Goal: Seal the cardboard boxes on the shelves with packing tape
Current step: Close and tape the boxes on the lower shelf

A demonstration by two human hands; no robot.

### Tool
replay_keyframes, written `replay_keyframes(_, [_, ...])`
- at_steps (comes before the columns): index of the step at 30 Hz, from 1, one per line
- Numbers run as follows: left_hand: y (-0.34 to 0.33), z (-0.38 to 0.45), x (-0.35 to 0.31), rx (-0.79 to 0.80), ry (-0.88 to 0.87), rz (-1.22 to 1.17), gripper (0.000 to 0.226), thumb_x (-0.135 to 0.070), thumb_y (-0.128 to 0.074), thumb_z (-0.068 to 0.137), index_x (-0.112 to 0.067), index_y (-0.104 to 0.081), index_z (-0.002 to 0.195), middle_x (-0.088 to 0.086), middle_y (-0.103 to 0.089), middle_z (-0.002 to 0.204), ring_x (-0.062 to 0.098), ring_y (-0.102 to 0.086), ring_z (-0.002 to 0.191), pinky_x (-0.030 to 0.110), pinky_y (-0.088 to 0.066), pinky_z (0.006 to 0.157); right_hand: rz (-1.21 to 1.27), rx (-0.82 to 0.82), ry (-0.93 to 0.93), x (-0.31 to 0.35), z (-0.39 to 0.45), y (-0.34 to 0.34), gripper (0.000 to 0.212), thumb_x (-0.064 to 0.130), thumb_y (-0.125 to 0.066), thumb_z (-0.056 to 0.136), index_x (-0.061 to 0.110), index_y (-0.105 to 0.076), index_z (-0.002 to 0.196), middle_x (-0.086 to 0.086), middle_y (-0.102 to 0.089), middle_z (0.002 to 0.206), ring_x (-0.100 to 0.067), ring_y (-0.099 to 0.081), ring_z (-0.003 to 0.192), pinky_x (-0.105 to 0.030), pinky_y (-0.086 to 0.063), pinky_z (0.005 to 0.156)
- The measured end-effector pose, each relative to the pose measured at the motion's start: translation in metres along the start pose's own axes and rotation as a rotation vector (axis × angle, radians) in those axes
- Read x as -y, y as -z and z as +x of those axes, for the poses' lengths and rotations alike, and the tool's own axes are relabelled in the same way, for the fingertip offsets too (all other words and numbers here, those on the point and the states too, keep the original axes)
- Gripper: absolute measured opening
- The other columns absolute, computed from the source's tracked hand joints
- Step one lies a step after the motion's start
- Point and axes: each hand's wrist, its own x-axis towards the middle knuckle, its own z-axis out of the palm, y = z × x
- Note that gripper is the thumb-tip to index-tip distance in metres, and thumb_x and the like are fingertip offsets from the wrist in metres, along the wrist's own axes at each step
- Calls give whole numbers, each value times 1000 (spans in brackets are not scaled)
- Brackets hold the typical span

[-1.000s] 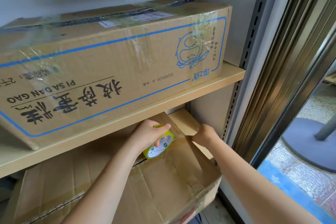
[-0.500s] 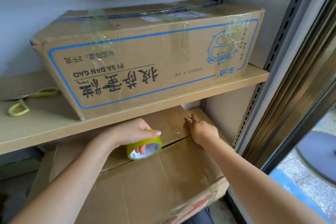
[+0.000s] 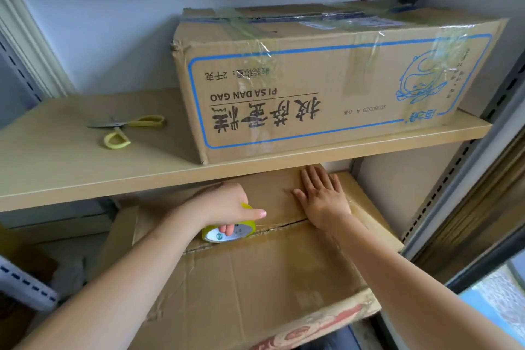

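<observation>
Two shelves in view, a box on each. On the upper shelf (image 3: 85,179), to the right: upper box (image 3: 326,88), closed, printed upside down in black and blue with "PI SA DAN GAO" and a blue cartoon figure, clear tape crossing its top and running down the front face. Contents hidden. Left of it, well apart, on bare board: scissors (image 3: 125,129) with yellow handles, blades open, tips pointing left.

Below, partly under the upper board: lower box (image 3: 255,278), flaps folded shut, centre seam running left to right, a dark gap showing along it. Nothing of the inside visible. Creased top, a red print along the front edge. Clear tape seemingly laid along the seam right of the roll, hard to make out.

Left hand (image 3: 224,204) curled round the tape roll (image 3: 227,231), fingers through the core, forefinger stretched out to the right over the top. Roll yellow-green with a white label, standing on edge on the seam, touching the cardboard.

Right hand (image 3: 321,199) flat and spread, holding nothing, palm pressed on the far flap near the seam's right end, fingers pointing toward the back under the upper board.

At right: a slotted metal upright (image 3: 443,193) and a dark door frame (image 3: 483,221). Pale wall behind.
</observation>
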Motion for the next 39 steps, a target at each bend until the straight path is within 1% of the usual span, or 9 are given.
replay_keyframes(5, [6, -19, 51, 5, -210, -372, 47, -48, -58, 95, -13, -51, 64, -3, -36, 64, 10, -35, 62, 31, -27, 63, -40, -36, 52, 4, 0, -3, 75, 57, 11, 93, 18, 2, 158, -1, 5, 165, -16, 11, 152, -37, 10, 122])
replay_keyframes(7, [-4, -25, 58, -63, -265, -436, 45, -46, -58, 96, -20, -45, 61, -6, -32, 63, 8, -31, 61, 29, -24, 59, 8, -9, 73, 15, 2, -1, 68, 52, -1, 101, 15, -2, 158, -1, 2, 165, -15, 8, 152, -35, 8, 123])
replay_keyframes(9, [-14, -27, 53, -133, -277, -469, 46, -56, -55, 89, -21, -43, 61, -7, -33, 61, 8, -32, 59, 28, -26, 57, 97, 35, 74, 43, 1, 1, 64, 50, -12, 105, 14, -6, 158, -3, 2, 165, -16, 7, 152, -35, 7, 123])
replay_keyframes(11, [-23, -28, 49, -132, -233, -505, 48, -63, -51, 87, -21, -52, 64, -3, -47, 57, 10, -45, 55, 27, -35, 56, 130, 32, 123, 75, -4, -6, 74, 59, 1, 98, 17, -5, 158, 0, 6, 165, -15, 10, 152, -36, 9, 122])
replay_keyframes(15, [-30, -32, 49, -149, -154, -416, 51, -58, -49, 97, -19, -53, 64, -1, -55, 50, 12, -49, 50, 27, -39, 57, 70, -17, 196, 92, -6, -25, 104, 69, 36, 71, 21, 3, 157, 4, 11, 164, -14, 15, 151, -35, 12, 121])
replay_keyframes(19, [-2, -50, 68, -221, -30, -161, 59, -60, -52, 94, -18, -38, 54, -3, -47, 41, 12, -49, 44, 29, -33, 51, 54, -14, 207, 89, -7, -24, 90, 66, 24, 81, 22, 5, 157, 4, 14, 164, -15, 18, 150, -36, 12, 122])
replay_keyframes(26, [-6, -64, 73, -309, 81, 51, 50, -56, -51, 90, -16, -50, 59, -1, -59, 45, 13, -46, 44, 28, -40, 56, 156, 73, 139, 118, 2, -5, 60, 42, -21, 106, 16, -9, 158, 0, 2, 166, -17, 5, 152, -38, 3, 123])
replay_keyframes(35, [4, -80, 91, -94, 3, -229, 42, -51, -55, 95, -15, -63, 75, 4, -71, 63, 9, -60, 55, 29, -47, 64, 73, -29, 228, 154, -8, -31, 91, 60, 21, 77, 22, 3, 157, 4, 12, 164, -16, 14, 151, -39, 10, 121])
replay_keyframes(39, [21, -103, 114, -219, 125, 71, 56, -59, -53, 93, -11, -60, 66, 1, -63, 47, 7, -50, 42, 24, -40, 52, 60, -25, 245, 155, -10, -29, 77, 61, 12, 91, 22, 6, 157, 4, 14, 164, -15, 17, 150, -39, 11, 122])
